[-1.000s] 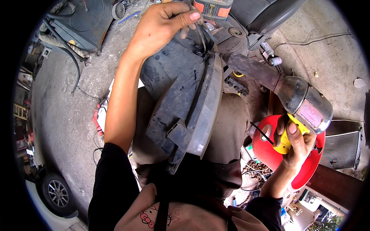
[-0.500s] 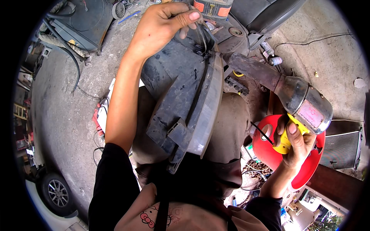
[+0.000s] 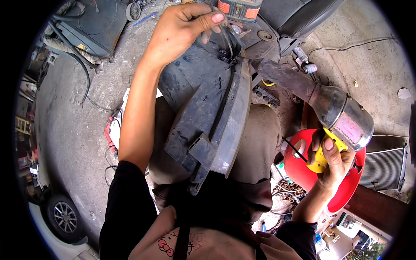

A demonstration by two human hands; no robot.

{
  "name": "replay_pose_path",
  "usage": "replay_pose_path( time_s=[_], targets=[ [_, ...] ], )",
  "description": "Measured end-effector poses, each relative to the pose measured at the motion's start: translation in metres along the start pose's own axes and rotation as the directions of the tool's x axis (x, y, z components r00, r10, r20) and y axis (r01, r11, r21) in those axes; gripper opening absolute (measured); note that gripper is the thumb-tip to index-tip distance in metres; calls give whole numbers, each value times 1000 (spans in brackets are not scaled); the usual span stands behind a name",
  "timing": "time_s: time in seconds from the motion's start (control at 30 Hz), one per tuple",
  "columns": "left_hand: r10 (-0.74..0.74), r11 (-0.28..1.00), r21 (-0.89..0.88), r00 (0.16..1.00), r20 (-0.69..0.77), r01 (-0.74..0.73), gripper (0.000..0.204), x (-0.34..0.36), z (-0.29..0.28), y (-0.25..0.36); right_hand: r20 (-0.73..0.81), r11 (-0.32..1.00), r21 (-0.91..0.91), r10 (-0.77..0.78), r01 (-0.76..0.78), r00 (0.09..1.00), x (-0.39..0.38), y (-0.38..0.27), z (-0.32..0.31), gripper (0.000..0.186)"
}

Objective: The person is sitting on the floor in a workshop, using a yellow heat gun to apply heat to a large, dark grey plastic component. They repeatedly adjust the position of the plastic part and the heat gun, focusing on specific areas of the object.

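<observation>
Across my lap lies a car headlight (image 3: 234, 110), its clear lens on the right and its dark housing (image 3: 190, 86) on the left. My left hand (image 3: 182, 32) is closed above the far end, thumb and fingers pinching a dark, thin strand (image 3: 228, 41) that runs down to the seam between lens and housing. My right hand (image 3: 333, 162) grips the yellow handle of a heat gun (image 3: 340, 115), finger wrapped round its front. The gun's long, scorched nozzle (image 3: 284, 78) points left, its tip close beside the lens's far end. The left fingertips are partly hidden.
Behind my right hand stands a red round stool (image 3: 299, 173). A black and orange case (image 3: 240, 9) and a dark seat (image 3: 303, 17) are at the far side. Spray cans (image 3: 309, 68) lie on the floor; a car wheel (image 3: 65, 216) is at lower left and a radiator (image 3: 383, 169) at right.
</observation>
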State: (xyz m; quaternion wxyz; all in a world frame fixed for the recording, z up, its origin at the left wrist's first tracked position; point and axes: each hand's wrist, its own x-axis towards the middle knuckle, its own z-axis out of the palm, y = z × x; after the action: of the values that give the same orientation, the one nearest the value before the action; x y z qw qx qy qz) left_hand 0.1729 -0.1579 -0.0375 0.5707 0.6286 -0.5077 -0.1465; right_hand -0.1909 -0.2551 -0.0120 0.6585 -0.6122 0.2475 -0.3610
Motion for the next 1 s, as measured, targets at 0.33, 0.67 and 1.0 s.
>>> replay_pose_path(
  time_s=[0.33,0.67,1.0],
  targets=[
    [-5,1000,-1,1000,-3,5,30,1,0,-1,13,1000,6,-7,7,1000,-1,1,-2,44],
    [-9,1000,-1,1000,-1,9,29,0,-2,-3,-3,1000,-4,-2,2,1000,-2,1,-2,46],
    [-10,1000,-18,1000,-10,10,29,0,0,-1,3,1000,14,3,-3,1000,-3,1,-3,46]
  ],
)
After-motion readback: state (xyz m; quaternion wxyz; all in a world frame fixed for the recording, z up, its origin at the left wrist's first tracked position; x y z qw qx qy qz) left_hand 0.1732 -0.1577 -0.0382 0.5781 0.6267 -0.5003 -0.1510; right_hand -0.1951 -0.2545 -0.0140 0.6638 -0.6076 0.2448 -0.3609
